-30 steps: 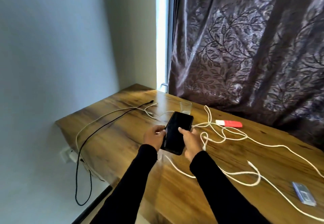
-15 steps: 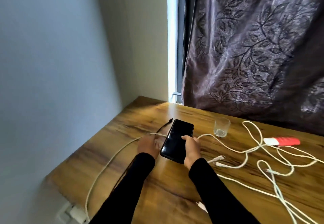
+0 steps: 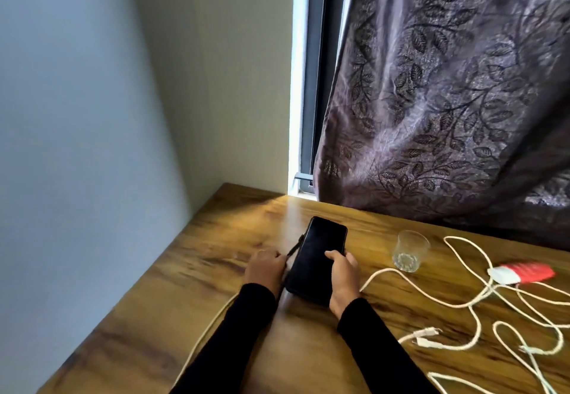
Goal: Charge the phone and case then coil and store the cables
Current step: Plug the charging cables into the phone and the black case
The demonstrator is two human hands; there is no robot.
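The wooden table (image 3: pixel 172 326) filled the near half of the view, pushed into a corner between a pale wall on the left and a dark leaf-patterned curtain (image 3: pixel 447 100) hanging at the far right, so everything to be charged lay within arm's reach. Across the right side of the table sprawled a tangle of white cables (image 3: pixel 476 329), uncoiled and looping over one another; that part of the task was plainly not yet done, judging from how they lay. One white cable (image 3: pixel 203 335) ran off the near-left side under the left sleeve.

The phone (image 3: pixel 317 262) lay in the middle of the table, screen dark and facing up, tilted so its top pointed far and slightly right. The right hand (image 3: pixel 344 279) held it along its right edge, thumb curled over the glass and fingers wrapped under the side, probably to steady it while a plug went in. The left hand (image 3: pixel 265 270) sat just beside the phone's left edge with fingers curled around a black cable (image 3: pixel 293 250), whose end rose along that edge; whether the plug was seated I could not tell.

To the right stood a small clear glass (image 3: pixel 408 252), upright and apart from the phone. Farther right lay a red-and-white item (image 3: pixel 521 272) among the cables, possibly the case, though too blurred to say.
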